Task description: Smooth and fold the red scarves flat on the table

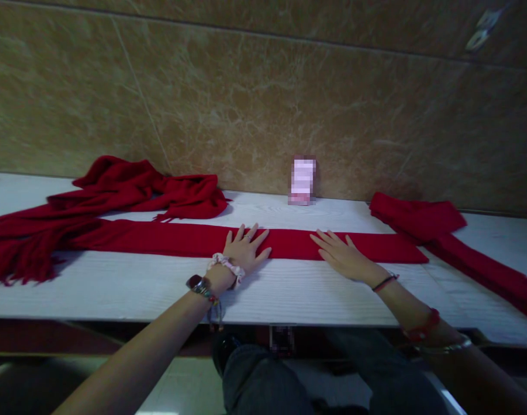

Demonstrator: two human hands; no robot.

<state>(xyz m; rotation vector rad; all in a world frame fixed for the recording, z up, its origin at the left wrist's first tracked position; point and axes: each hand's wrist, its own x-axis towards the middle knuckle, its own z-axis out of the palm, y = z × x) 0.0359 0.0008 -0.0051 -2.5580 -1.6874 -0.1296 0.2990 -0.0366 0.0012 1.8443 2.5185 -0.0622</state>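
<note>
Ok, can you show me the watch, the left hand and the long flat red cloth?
Watch (196,281): head view, on its dark face.
Left hand (241,252): head view, on its back.
Long flat red cloth (291,244): head view, on an uncovered stretch near its middle.

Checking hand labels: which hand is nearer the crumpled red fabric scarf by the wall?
Left. The left hand lies on the long flat red fabric strip, to the right of the crumpled scarf; the right hand lies farther right along the same strip.
</note>
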